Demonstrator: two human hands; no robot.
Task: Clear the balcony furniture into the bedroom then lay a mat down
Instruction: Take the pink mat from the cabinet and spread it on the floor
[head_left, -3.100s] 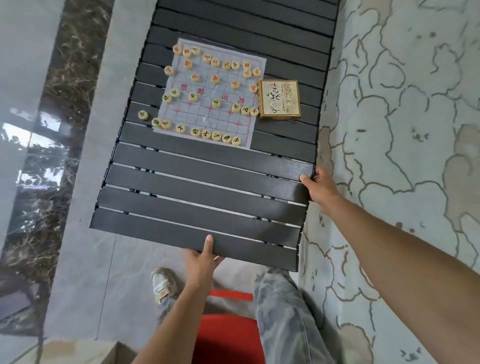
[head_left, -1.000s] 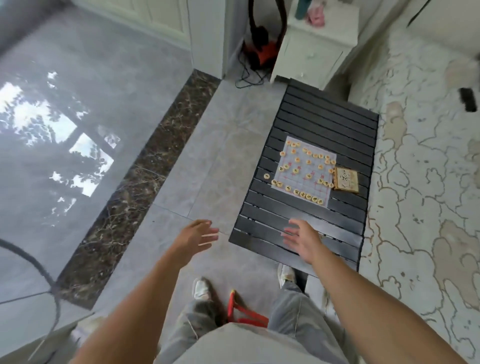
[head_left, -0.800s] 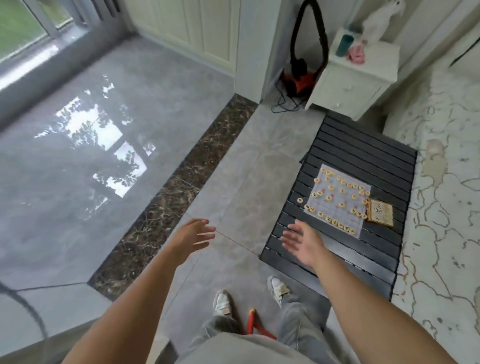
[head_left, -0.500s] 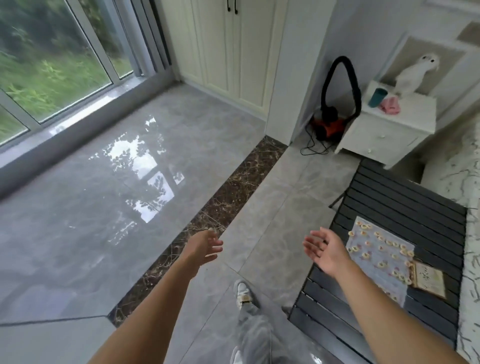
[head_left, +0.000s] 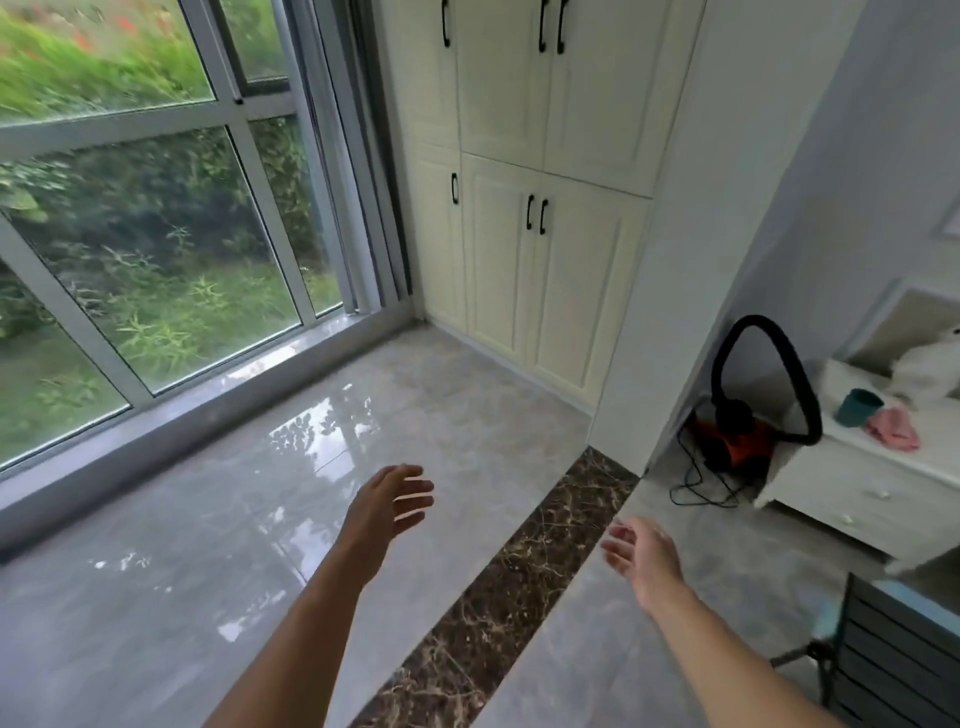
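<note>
We see left hand (head_left: 387, 506) and right hand (head_left: 641, 553) both slack, fingers loosely spread, gripping nothing, over the tile floor (head_left: 208, 571). Black slatted table (head_left: 893, 670) at 4 o'clock, only its corner in view.

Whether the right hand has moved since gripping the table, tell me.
Yes. The right hand has let go of the black table and now hangs open to its left, beside the dark floor strip.

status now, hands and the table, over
Left hand open, empty. Right hand open, empty. Black slatted table at lower right, neither hand on it. No mat in view.
</note>
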